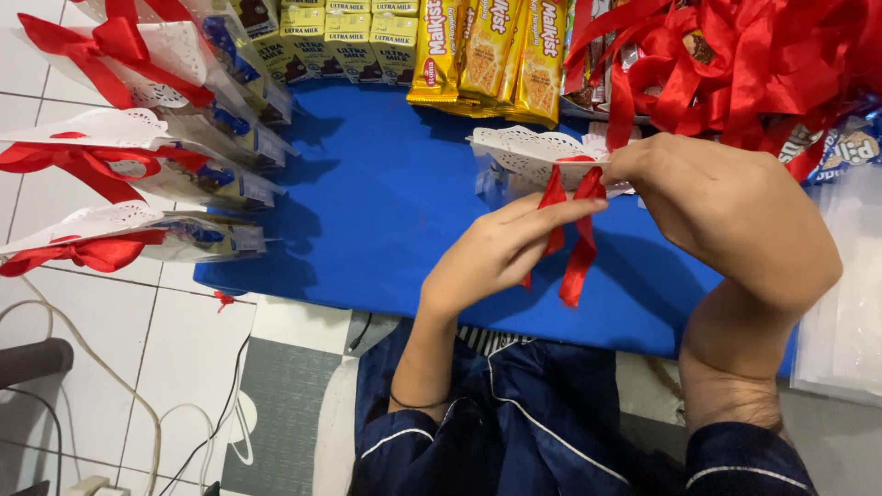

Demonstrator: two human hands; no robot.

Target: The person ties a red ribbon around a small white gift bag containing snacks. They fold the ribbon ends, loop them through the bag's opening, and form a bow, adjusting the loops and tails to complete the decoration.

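Head view: both hands on a red ribbon

I see the red ribbon (577, 241) at a doily-topped packet (531, 154) over the blue mat (386, 193). My left hand (501, 253) pinches one tail; my right hand (726, 207) grips the knot. Finished packets (138, 138) lie left.

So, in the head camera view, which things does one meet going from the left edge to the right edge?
finished gift packs with red bows → small milk cartons → yellow biscuit packs → left hand → red ribbon → right hand → clear plastic bags
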